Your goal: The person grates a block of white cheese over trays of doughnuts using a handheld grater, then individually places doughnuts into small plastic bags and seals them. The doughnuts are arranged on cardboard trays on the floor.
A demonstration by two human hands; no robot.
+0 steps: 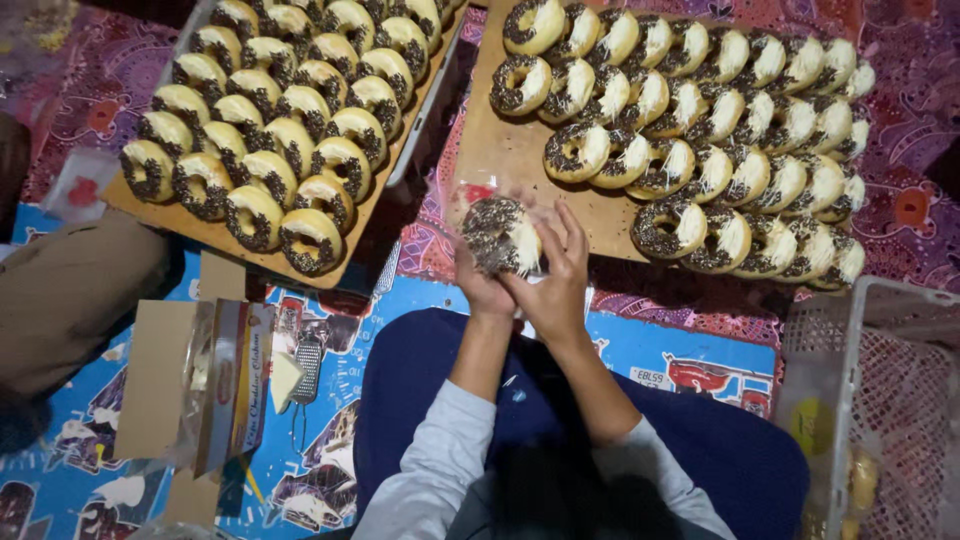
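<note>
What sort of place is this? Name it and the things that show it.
Probably a home or small food business, with packing done on the floor. Two boards of topped doughnuts lie on patterned mats, both hands (left, right) hold one doughnut in clear wrap, and a white basket stands by.

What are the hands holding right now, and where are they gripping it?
Both hands, left hand and right hand, hold one sprinkle-topped doughnut in a clear plastic wrapper, gripping its lower edge and right side.

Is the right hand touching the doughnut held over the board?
Touching. The head view shows the right hand with fingers wrapped against the doughnut, no gap between them; the left hand supports it underneath.
</note>
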